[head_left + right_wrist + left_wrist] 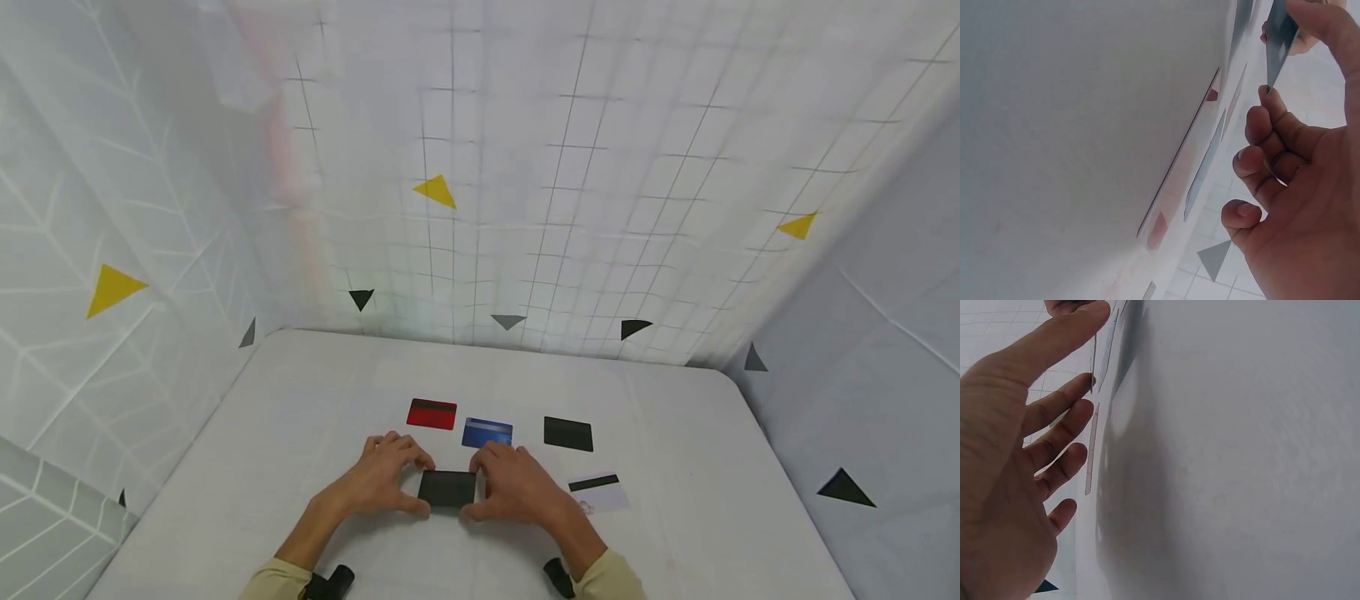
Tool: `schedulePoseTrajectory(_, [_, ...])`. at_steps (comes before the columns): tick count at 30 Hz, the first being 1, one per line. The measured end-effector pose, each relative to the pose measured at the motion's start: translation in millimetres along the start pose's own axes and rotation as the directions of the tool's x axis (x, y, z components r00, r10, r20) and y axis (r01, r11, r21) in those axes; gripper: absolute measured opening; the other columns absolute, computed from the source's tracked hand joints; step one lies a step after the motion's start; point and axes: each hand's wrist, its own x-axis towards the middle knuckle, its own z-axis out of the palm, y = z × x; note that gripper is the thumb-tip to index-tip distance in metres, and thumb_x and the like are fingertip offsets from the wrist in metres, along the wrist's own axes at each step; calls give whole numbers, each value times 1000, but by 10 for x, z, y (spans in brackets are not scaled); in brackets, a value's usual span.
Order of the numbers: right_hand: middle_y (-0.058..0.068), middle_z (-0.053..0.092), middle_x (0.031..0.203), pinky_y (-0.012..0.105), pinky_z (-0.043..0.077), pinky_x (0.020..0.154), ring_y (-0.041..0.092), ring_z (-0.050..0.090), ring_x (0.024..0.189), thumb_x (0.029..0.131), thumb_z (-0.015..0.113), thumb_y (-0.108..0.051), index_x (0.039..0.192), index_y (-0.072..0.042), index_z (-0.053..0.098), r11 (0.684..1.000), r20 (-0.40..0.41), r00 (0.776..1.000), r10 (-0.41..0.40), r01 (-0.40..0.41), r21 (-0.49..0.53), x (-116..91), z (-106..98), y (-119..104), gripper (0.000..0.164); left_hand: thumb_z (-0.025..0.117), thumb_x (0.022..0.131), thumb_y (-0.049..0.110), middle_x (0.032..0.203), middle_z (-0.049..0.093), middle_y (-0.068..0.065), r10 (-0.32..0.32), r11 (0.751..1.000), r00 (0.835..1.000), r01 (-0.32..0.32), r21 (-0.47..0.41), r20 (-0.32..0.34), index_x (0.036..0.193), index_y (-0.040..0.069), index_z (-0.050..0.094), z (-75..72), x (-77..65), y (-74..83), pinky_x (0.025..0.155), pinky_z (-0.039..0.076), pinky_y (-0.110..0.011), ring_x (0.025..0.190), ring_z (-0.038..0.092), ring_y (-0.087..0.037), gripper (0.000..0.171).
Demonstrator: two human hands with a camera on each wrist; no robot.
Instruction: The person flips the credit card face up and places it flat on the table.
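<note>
A black card (pixel 447 489) is held level just above the table, its shadow beneath it. My left hand (pixel 384 477) pinches its left end between thumb and forefinger. At the other end, my right hand (pixel 519 486) grips the card the same way. Seen from the left wrist, the card (pixel 1093 365) shows almost edge-on near the thumb tip; the right wrist view catches the dark face of the card (pixel 1280 45) between thumb and forefinger. The other fingers of both hands are loosely bent. Right-hand fingertips cover the lower edge of a blue card (pixel 487 430).
On the white table (pixel 697 500) lie a red card (pixel 432 419) with a dark stripe, another black card (pixel 567 434), and a white card (pixel 603 497) with a black stripe, partly behind the right wrist. White patterned curtains (pixel 525 167) surround the table.
</note>
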Motion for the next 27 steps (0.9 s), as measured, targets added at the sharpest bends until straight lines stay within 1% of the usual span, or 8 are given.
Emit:
schedulePoseTrajectory(6, [-11,57,102,41,48,91,7,53,94,75,76,-65,110,-25,62,1000,-7,1000,19,-19,12,-23,-32,33,55,87,68,57,104,58,17,8,1000,1000,-8,12,-15,115,36,68,-5,-6,-5,101,28,-53,106,43,-9,55])
schedulePoseTrajectory(14, [-11,57,104,40,47,90,7,53,95,76,76,-63,111,-24,62,998,-8,1000,27,-27,56,-53,-29,65,54,89,69,53,103,60,13,15,1000,999,-15,10,-29,115,32,70,-23,-16,17,97,30,-52,104,44,-10,54])
schedulePoseTrajectory(21, [-9,57,104,40,46,90,8,52,95,77,77,-60,114,-22,62,997,-43,999,33,-30,75,-66,-29,96,55,89,69,51,101,61,13,34,999,998,-35,-26,-59,116,29,70,21,19,9,96,31,-51,104,44,-9,55])
schedulePoseTrajectory(27, [-7,57,105,40,47,89,8,51,95,78,77,-56,115,-23,61,995,-76,997,23,-16,99,-77,-66,99,52,89,69,53,100,60,15,51,999,996,-52,-17,-77,115,29,70,46,53,19,96,32,-50,103,45,-8,54])
